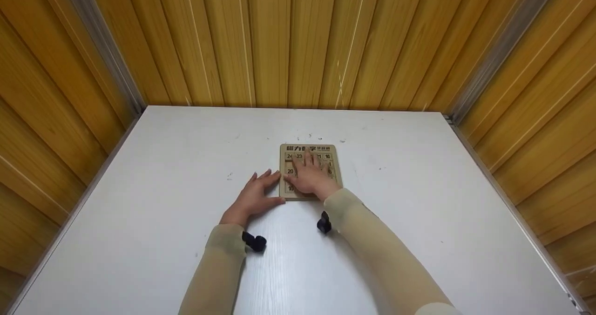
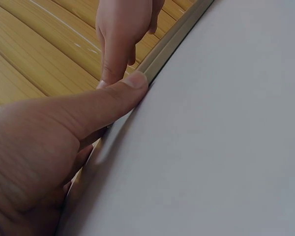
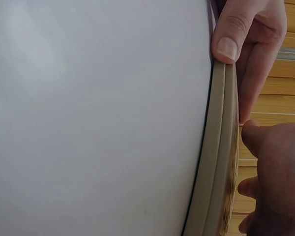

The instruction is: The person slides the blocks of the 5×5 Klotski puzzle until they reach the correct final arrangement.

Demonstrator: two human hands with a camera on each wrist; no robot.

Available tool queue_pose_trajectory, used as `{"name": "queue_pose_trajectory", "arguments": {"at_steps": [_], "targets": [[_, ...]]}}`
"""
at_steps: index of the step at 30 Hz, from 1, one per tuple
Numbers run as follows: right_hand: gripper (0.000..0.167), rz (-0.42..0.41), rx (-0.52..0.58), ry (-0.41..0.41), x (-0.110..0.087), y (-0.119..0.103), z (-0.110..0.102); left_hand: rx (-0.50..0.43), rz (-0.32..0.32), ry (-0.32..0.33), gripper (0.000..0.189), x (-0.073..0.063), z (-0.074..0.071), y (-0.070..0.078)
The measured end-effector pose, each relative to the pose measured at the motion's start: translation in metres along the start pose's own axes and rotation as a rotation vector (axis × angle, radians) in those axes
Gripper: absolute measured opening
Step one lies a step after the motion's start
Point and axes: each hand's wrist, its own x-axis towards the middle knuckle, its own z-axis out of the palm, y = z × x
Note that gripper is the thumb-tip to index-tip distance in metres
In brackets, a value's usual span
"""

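Observation:
A wooden sliding number puzzle [image 1: 321, 149] lies flat on the white table, with dark printed characters along its far edge and numbered tiles below. My left hand [image 1: 253, 196] holds its near left corner, the thumb against the near edge and the fingers along the left side. The left wrist view shows that thumb [image 2: 130, 83] on the puzzle's edge [image 2: 169, 46]. Over the tiles spreads my right hand [image 1: 311, 177], fingertips down on them, hiding many numbers. From the right wrist, the right hand [image 3: 282, 177] appears just above the puzzle's layered side [image 3: 216, 132].
The white table [image 1: 163, 189] spreads around the puzzle, with small dark marks beyond it. Yellow wood-look panels [image 1: 270, 40] stand behind and on both sides. Black wrist cameras, one on the left wrist [image 1: 255, 243] and one on the right [image 1: 324, 223], stick out over the table.

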Motion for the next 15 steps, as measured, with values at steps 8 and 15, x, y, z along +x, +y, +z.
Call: {"name": "queue_pose_trajectory", "arguments": {"at_steps": [8,15], "targets": [[0.081,0.010,-0.020,0.000,0.0001,-0.0002,0.0001,0.011,0.004,-0.003,0.080,0.0004,0.0003,-0.0005],[0.080,0.010,-0.053,0.007,-0.0018,-0.0015,-0.0017,0.004,0.018,0.002,0.080,0.0003,0.0001,-0.0002]]}}
